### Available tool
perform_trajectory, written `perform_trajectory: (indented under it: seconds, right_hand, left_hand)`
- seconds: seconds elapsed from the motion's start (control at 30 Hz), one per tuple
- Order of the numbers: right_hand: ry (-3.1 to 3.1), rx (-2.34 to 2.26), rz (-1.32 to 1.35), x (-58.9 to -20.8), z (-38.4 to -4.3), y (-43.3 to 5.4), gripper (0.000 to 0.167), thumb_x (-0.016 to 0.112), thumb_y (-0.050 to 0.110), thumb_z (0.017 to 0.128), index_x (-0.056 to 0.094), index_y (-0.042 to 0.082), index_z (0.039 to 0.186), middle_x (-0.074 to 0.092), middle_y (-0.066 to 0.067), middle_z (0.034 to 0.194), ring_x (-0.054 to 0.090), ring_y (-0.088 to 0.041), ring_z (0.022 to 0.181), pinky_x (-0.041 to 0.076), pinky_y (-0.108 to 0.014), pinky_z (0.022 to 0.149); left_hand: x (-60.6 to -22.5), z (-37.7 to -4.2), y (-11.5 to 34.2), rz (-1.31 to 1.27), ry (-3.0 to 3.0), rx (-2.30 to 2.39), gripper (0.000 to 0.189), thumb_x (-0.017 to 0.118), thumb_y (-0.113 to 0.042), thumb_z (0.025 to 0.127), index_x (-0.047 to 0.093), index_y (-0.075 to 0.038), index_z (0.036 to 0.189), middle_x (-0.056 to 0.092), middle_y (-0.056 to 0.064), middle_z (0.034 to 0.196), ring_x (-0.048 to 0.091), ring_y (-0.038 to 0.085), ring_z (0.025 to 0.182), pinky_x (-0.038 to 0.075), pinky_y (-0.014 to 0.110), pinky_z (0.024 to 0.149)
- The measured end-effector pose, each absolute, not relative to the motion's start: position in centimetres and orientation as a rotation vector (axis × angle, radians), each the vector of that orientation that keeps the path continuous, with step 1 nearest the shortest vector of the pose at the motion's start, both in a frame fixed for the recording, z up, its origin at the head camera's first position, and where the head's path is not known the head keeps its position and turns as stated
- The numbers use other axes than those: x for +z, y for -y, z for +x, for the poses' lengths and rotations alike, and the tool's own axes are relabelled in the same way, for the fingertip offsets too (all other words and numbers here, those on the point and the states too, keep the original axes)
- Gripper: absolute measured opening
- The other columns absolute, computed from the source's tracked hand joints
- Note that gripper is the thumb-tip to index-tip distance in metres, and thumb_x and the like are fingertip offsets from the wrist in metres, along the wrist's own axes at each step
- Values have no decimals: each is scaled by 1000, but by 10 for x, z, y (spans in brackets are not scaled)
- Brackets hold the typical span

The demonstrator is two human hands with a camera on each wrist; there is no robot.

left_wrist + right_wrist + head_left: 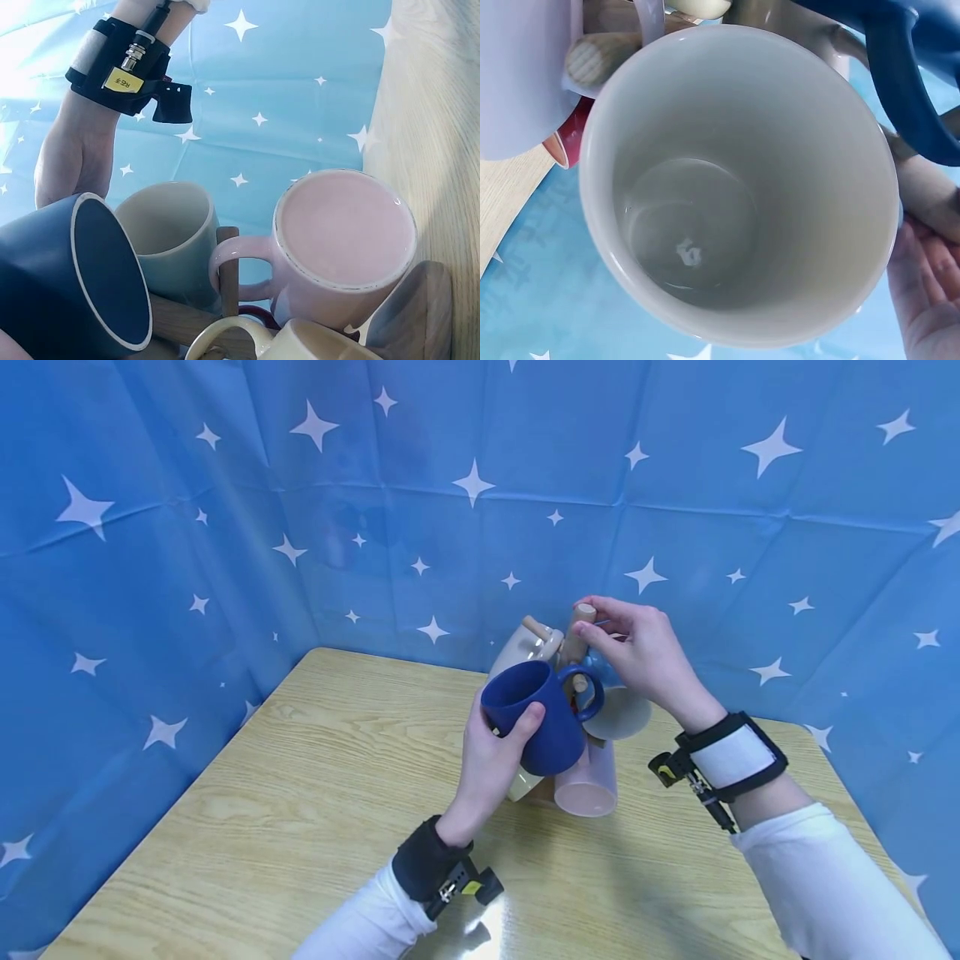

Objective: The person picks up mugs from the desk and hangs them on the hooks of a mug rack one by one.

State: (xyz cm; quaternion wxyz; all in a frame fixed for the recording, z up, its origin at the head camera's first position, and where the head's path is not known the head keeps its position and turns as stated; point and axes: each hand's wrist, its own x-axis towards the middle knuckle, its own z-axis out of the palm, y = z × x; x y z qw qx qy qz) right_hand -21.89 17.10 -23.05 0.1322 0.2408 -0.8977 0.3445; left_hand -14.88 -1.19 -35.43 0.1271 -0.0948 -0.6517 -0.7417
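My left hand (487,764) grips a dark blue mug (555,739), thumb on its outside wall near the rim. The mug is tilted, its mouth up and to the left. Its handle points right, and a peg tip (580,683) shows inside the handle loop. The peg belongs to a wooden mug stand (575,647). My right hand (641,643) pinches the top of the stand's post between thumb and fingers. A light blue mug with a grey inside (735,187) hangs below my right hand, its mouth toward that wrist.
On the lower pegs are a pink mug (588,785) and a cream-yellow mug (319,343). A white mug (521,647) hangs behind the blue one. Part of a red mug (574,139) shows low down. The wooden table (300,793) meets a starry blue curtain (420,518) behind.
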Motion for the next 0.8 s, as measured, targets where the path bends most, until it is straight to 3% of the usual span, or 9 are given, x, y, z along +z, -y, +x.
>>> perform_trajectory:
  seconds: [0.3, 0.37, 0.43, 0.57, 0.7, 0.8]
  right_hand:
    - [2593, 1006, 696, -231, -220, -171, 38, 63, 21, 107, 65, 4, 141, 76, -23, 121, 75, -42, 114, 61, -57, 93]
    - [2586, 997, 699, -232, -220, -171, 37, 63, 21, 106, 66, 5, 139, 77, -23, 120, 76, -41, 113, 63, -49, 90]
    - [2580, 989, 701, -232, -221, -171, 36, 63, 21, 106, 67, 5, 138, 78, -22, 119, 77, -40, 111, 62, -34, 86]
    - [2574, 982, 706, -232, -222, -171, 35, 64, 22, 106, 68, 6, 137, 78, -22, 118, 77, -39, 110, 47, -8, 75]
    - [2572, 977, 705, -233, -221, -172, 35, 64, 22, 106, 67, 6, 137, 78, -22, 117, 77, -40, 109, 44, -4, 73]
    - [2573, 968, 699, -234, -221, -170, 36, 64, 22, 106, 67, 6, 138, 78, -22, 118, 78, -40, 109, 48, -9, 74]
  left_hand:
    - [-354, -150, 13, -258, 1917, -2158, 100, 69, -77, 85, 40, -10, 154, 54, 16, 153, 56, 36, 138, 53, 59, 112]
    - [-354, -151, 13, -254, 1921, -2160, 99, 69, -75, 86, 40, -10, 155, 54, 16, 153, 56, 36, 138, 53, 59, 112]
    - [-354, -151, 13, -249, 1925, -2163, 98, 69, -74, 87, 39, -10, 155, 54, 16, 153, 56, 36, 139, 52, 59, 113]
    - [-354, -152, 13, -238, 1934, -2174, 95, 69, -71, 90, 39, -10, 156, 54, 17, 154, 56, 37, 139, 52, 60, 113]
    - [-354, -152, 13, -214, 1948, -2168, 94, 70, -68, 90, 38, -9, 157, 52, 17, 154, 55, 37, 140, 52, 60, 113]
    - [-355, -152, 15, -207, 1957, -2156, 93, 70, -66, 91, 38, -9, 157, 51, 18, 154, 55, 38, 140, 52, 60, 113]
